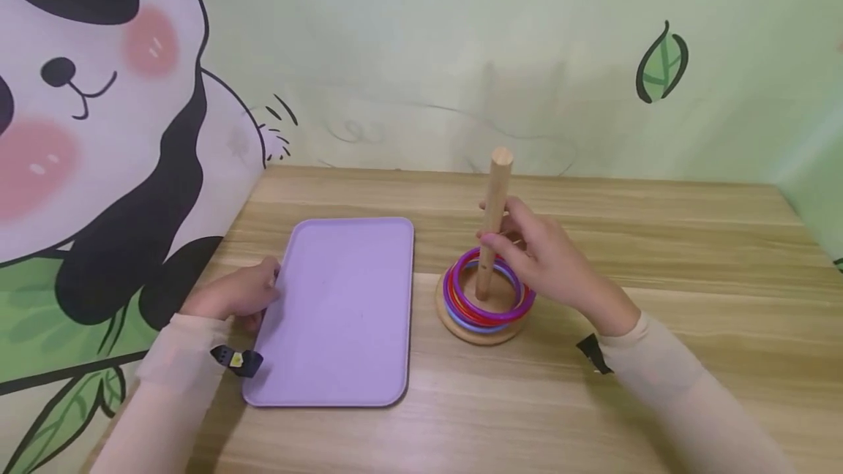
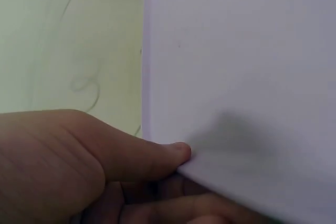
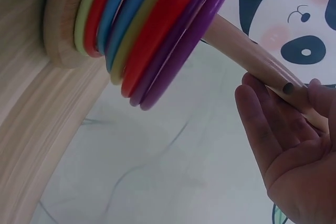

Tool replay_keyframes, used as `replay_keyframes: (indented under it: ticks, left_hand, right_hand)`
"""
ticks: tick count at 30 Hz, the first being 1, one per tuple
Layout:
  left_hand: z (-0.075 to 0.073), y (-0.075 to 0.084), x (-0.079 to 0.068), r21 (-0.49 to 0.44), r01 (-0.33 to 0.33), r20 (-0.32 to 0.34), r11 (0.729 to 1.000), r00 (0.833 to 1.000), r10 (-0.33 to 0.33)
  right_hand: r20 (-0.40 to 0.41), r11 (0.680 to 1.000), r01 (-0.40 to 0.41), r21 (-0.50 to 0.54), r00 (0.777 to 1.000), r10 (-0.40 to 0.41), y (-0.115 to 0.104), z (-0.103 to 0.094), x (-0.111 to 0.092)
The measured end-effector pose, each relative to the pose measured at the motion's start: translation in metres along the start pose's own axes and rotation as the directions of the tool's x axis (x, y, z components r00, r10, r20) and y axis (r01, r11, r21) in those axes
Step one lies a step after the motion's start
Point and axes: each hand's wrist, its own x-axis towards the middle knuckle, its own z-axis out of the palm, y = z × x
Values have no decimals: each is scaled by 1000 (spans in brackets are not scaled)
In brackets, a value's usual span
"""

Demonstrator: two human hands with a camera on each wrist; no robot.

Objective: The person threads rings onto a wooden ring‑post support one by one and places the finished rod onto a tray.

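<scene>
A purple tray (image 1: 349, 313) lies on the left part of the table. My left hand (image 1: 240, 290) pinches its left edge, thumb (image 2: 176, 153) on the top face and the other fingers beneath, as the left wrist view shows. To the right stands a wooden ring stand, its upright peg (image 1: 500, 181) fixed to a round base (image 1: 487, 339). Stacked round the peg are several thin rings (image 3: 152, 40) in purple, red, yellow and blue, with a purple one on top. My right hand (image 1: 549, 254) holds the peg above the rings between thumb and fingers.
Under both is a wood-grain table (image 1: 626, 240). It meets a pale green wall (image 1: 408, 57) at the back, and a wall with a painted panda (image 1: 99, 130) runs along the left. Black straps with cameras sit at both wrists.
</scene>
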Motion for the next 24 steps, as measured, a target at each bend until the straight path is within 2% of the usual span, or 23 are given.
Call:
replay_keyframes:
  ticks: [6,12,18,24]
  left_hand:
    - [3,6,8,6,-44,-15,999,999,44]
    - [5,12,14,-29,-72,-23,997,997,71]
    - [10,19,19,-46,-83,-14,995,996,83]
    - [12,33,26,-37,-109,-10,993,994,109]
  right_hand:
    - [-10,1000,16,-22,1000,-16,-1,-7,3]
    - [-35,999,25,-29,999,-26,-4,-15,6]
    - [-9,999,19,-40,1000,-20,-10,-19,9]
    - [-15,998,14,-60,1000,-14,-14,-24,12]
